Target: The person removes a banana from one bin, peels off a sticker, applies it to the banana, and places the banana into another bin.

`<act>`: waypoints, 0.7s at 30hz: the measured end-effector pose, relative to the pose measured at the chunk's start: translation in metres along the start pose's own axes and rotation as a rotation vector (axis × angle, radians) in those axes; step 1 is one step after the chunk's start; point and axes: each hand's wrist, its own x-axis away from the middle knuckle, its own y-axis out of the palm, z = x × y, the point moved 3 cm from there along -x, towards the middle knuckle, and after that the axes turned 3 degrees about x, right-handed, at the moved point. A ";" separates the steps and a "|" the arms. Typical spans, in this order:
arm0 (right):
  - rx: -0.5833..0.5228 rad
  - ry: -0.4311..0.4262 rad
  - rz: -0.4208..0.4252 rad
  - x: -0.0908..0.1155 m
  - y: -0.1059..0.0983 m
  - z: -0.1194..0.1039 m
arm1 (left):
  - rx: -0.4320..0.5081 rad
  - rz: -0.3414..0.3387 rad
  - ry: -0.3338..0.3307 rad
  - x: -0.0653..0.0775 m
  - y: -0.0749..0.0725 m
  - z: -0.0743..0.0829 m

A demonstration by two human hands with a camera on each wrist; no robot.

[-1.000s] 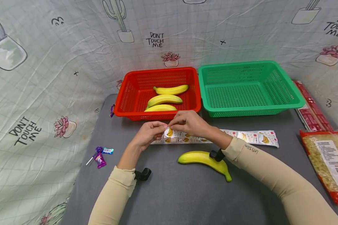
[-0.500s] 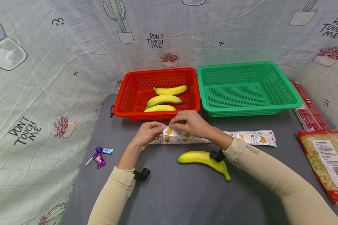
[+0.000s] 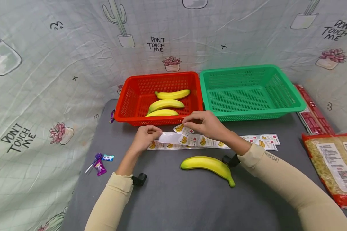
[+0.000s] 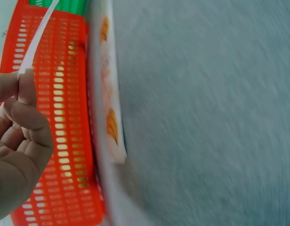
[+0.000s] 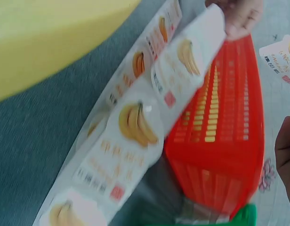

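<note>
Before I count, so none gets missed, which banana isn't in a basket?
The one banana on the grey table, near the sticker strips; the other three bananas lie inside the red basket.

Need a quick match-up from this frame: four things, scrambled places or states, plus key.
Things
1. Left hand
2. Red basket
3. Right hand
4. Loose banana

Places or states
A. Holds a sticker
B. Lies on the table, outside any basket
C. Pinches the raised end of the strip
D. Contains three bananas

Pairs: 1-C, 2-D, 3-A, 4-B
</note>
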 end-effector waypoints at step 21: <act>-0.011 0.107 0.122 0.037 -0.027 0.023 | -0.409 0.091 0.048 -0.002 0.000 -0.021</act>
